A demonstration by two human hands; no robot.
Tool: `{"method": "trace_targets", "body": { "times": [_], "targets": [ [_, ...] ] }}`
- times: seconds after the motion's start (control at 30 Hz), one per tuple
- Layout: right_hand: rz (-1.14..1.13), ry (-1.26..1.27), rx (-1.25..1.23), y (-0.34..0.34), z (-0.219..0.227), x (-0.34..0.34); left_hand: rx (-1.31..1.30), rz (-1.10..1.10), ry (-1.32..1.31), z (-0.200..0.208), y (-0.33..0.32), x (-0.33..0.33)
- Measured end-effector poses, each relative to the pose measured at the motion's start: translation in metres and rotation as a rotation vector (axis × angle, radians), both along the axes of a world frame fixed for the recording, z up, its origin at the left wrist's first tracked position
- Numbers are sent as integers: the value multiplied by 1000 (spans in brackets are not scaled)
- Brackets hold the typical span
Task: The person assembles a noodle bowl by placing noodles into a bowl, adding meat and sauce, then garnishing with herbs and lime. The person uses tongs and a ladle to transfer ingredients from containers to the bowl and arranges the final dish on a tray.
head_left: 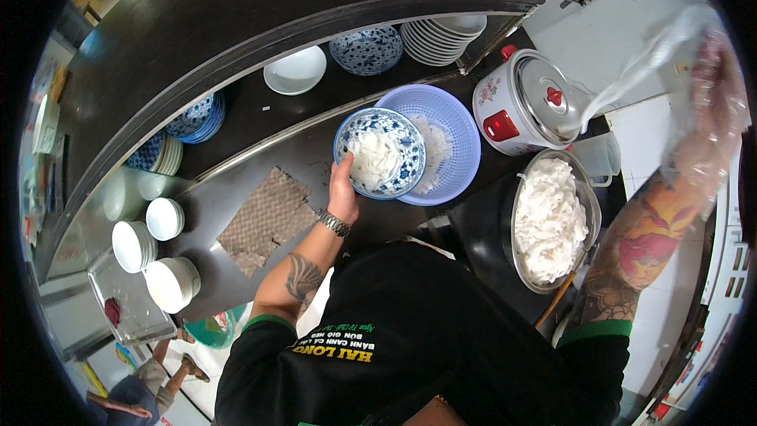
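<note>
My left hand [343, 192] grips the near left rim of a blue-and-white patterned bowl [408, 136], thumb over the edge. White noodles [375, 159] lie in the bowl. It overlaps the left side of a lavender plastic colander [464, 122], which has more white noodles [434, 154] inside. Raised at the far right, my right hand [714, 102] wears a clear plastic glove and is closed. A long, blurred, whitish strand of noodles [643, 63] hangs from it toward the side of the cooker. Below stands a steel basin [594, 199] heaped with white noodles [546, 225].
A white cooker with red fittings [505, 99] stands behind the basin, beside a clear plastic jug [598, 154]. Bowls and plates [434, 43] line the shelf. Left are a brown cloth [266, 217], stacked white bowls [172, 284] and a clear tray [130, 312]. Another person [150, 386] is at lower left.
</note>
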State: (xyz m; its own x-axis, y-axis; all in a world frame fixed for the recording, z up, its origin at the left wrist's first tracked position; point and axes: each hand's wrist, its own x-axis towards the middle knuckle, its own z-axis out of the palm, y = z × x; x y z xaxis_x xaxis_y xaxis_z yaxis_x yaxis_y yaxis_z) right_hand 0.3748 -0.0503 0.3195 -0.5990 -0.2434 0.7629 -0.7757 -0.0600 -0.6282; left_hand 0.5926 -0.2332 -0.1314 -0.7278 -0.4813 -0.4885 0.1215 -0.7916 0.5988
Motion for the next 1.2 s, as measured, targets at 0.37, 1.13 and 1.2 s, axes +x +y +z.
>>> {"method": "trace_targets", "body": {
  "times": [0.37, 1.13, 1.2],
  "targets": [
    [136, -109, 1239, -23, -281, -7, -31, 72, 161, 9, -8, -3],
    [372, -600, 825, -35, -231, 6, -29, -20, 66, 24, -1, 6],
    [366, -701, 667, -27, -195, 16, 98, -38, 139, 23, -2, 9]
  ]
}}
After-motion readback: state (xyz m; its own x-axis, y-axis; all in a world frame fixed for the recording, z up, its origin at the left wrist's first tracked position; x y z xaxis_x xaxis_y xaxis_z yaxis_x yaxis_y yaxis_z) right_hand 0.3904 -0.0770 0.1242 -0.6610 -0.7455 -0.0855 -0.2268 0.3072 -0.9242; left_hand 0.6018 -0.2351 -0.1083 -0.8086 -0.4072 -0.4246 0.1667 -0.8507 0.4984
